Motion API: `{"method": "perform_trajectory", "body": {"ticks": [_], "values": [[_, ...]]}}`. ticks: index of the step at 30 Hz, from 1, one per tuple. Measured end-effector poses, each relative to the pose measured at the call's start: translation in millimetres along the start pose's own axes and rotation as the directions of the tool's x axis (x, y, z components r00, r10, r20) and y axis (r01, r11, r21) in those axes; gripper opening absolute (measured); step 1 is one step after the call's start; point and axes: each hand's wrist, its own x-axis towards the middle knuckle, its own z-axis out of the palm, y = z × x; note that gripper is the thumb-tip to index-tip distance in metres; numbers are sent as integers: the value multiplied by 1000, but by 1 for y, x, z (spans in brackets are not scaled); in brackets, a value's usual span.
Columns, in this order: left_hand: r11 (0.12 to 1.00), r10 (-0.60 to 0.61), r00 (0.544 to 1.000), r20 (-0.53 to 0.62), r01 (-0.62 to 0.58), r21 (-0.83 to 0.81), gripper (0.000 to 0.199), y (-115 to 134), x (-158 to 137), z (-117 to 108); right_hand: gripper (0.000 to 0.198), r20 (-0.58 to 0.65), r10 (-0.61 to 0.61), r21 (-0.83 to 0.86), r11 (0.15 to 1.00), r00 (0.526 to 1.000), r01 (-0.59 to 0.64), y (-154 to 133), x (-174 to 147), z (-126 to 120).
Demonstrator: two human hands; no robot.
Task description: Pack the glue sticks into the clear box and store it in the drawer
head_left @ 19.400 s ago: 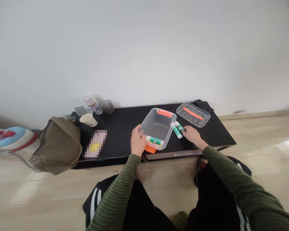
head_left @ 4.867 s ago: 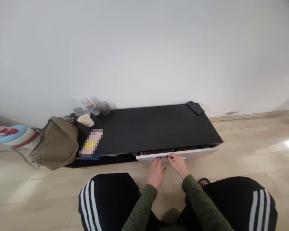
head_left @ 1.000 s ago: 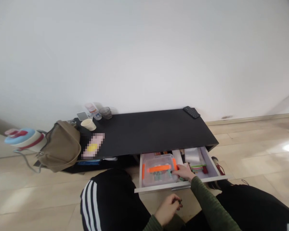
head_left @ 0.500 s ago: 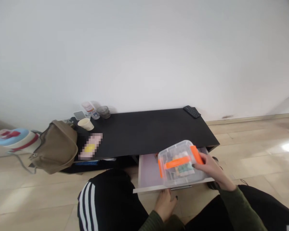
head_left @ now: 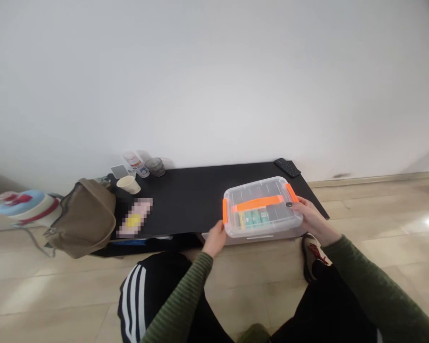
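Observation:
A clear plastic storage box [head_left: 257, 188] with an orange handle and orange side clips is held over the right front part of the black low cabinet [head_left: 189, 195]. Through its lid I see small green and yellowish packets, too blurred to name. My left hand [head_left: 215, 239] grips the box's left front corner by the clip. On the other side, my right hand [head_left: 312, 219] is closed around the right edge, thumb on top near the clip. Below the box, the white drawer [head_left: 232, 241] is pushed in, its front partly covered by the box.
At the cabinet's left end stand a brown bag [head_left: 82, 219], a paper cup [head_left: 128, 185], a spray can [head_left: 136, 165], a glass jar [head_left: 155, 166] and a blurred-out pink item [head_left: 137, 216]. A black keyboard-like device [head_left: 287, 167] lies at the far right. A white-and-blue bottle [head_left: 30, 207] is leftmost.
The box has been raised from over the open drawer to above the cabinet top and levelled. The drawer has gone shut. My left hand has moved from the drawer front to the box.

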Motion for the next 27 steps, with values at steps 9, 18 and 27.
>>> {"method": "perform_trajectory", "body": {"ticks": [9, 18, 27], "values": [[992, -9, 995, -96, 21, 121, 50, 73, 44, -65, 39, 127, -44, -20, 999, 991, 47, 33, 73, 45], [975, 27, 974, -225, 24, 222, 35, 68, 76, -76, 35, 222, -61, -565, 805, 973, 179, 46, 110, 42], [970, 32, 986, -166, 10, 243, 34, 74, 70, -80, 36, 356, 204, -229, 965, 912, -126, 65, 131, 39]]}}
